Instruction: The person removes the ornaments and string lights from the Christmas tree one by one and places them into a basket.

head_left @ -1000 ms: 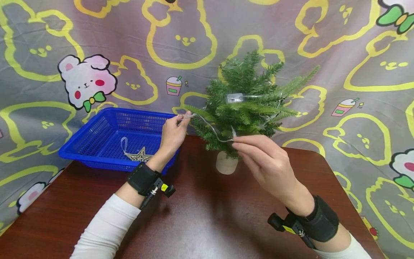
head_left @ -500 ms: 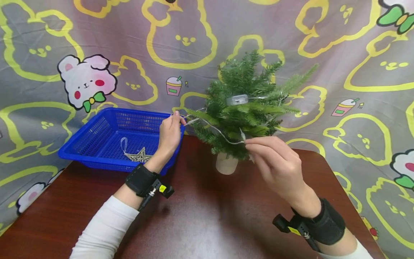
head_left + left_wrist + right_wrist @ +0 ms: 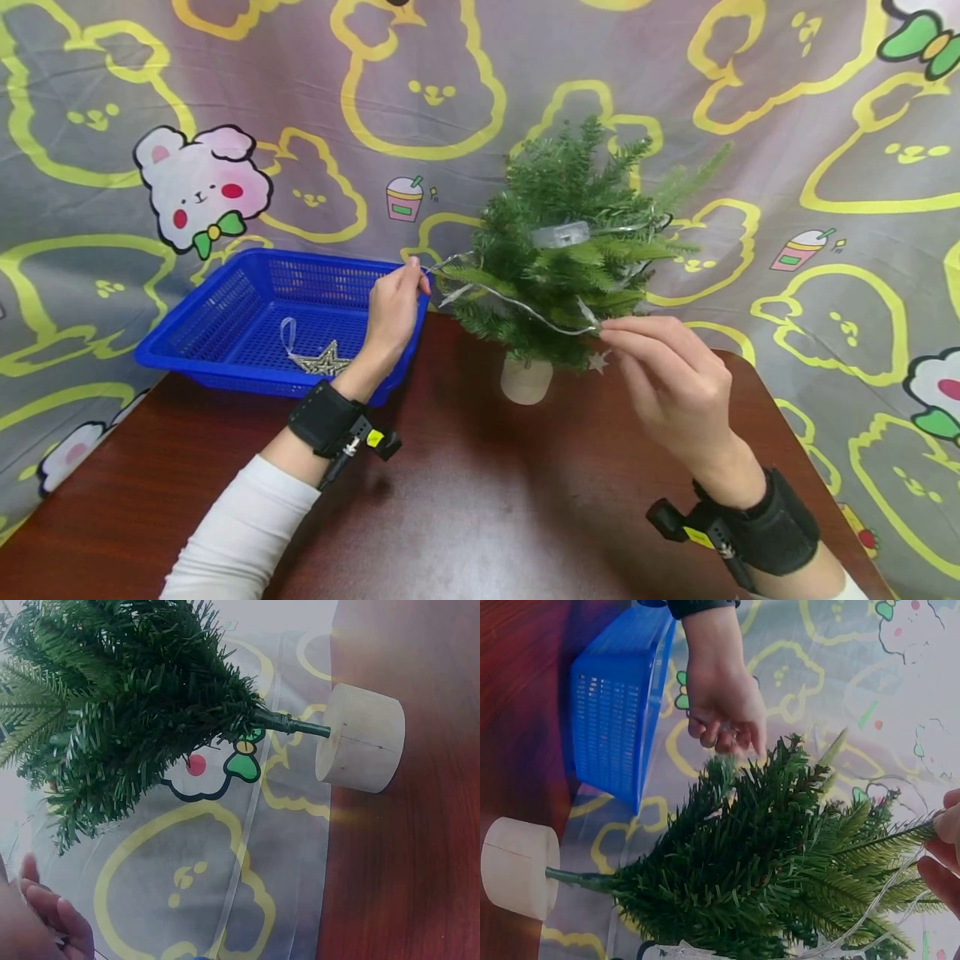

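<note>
On the left, a blue basket (image 3: 225, 377) full of little holes sits on the brown bench (image 3: 450, 508). Inside it, near the front side, lies a gold star (image 3: 324, 360) with a pale ribbon (image 3: 287, 335) that makes a loop. Next comes the left hand (image 3: 393, 312), up by the right end of the basket. Its fingers are bent in, and the thumb and a finger pinch a shiny wire (image 3: 531, 311). A white sleeve (image 3: 243, 529) and a black band (image 3: 327, 419) are on that arm. The wire dips down and goes across the front of a small green tree (image 3: 555, 192), with a bit of it near the left branches too. The tree stands up on the bench, and its foot is a round, pale wood block (image 3: 526, 383). A clear box (image 3: 562, 234) rests in the front of the tree, about halfway up. A tiny pale star (image 3: 597, 362) hangs low at the tree's right side, just under the tips of the right hand (image 3: 678, 383). That one is bent too, and it pinches the other end of the dipping wire. So both hands are closed at the tips, with wire between them. A grey cloth (image 3: 795, 150) with yellow bears hangs behind.
</note>
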Available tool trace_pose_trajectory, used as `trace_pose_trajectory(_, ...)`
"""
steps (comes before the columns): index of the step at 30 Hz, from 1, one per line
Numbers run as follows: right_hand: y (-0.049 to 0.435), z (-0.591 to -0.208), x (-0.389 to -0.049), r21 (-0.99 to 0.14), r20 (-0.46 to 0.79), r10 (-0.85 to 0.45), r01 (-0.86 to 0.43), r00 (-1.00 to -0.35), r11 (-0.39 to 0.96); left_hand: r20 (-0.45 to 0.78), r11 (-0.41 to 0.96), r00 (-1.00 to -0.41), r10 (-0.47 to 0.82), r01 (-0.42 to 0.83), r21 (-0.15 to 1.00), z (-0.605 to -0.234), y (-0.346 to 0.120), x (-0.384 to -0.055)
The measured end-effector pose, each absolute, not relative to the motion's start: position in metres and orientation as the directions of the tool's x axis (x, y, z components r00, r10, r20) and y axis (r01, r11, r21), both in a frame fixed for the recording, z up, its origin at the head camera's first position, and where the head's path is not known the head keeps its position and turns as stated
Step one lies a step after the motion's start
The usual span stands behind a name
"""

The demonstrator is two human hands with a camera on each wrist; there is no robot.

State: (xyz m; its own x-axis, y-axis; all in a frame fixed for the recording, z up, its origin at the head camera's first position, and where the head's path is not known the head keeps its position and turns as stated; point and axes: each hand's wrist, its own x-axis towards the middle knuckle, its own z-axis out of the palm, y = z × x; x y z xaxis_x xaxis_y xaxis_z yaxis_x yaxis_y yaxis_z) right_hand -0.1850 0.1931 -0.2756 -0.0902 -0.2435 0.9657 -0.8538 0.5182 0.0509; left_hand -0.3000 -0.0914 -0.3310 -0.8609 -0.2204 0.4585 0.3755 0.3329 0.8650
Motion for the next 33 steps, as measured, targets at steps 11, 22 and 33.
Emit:
trace_pose_trajectory(11, 0.202, -0.276, -0.187, 0.04, 0.98, -0.184, -0.836, -0.073, 0.548, 0.528, 0.337, -0.832, -0.168, 0.455, 0.824, -0.333, -0.092, -0.3)
trace_pose_trajectory(22, 0.22, -0.279, -0.193, -0.002, 0.987, -0.131, -0.81, -0.097, 0.586, 0.531, 0.21, -0.841, -0.097, 0.505, 0.837, -0.333, -0.092, -0.3)
trace_pose_trajectory(33, 0.236, -0.279, -0.197, -0.066, 0.979, -0.11, -0.772, -0.173, 0.633, 0.549, 0.291, -0.824, -0.138, 0.496, 0.818, -0.33, -0.091, -0.297)
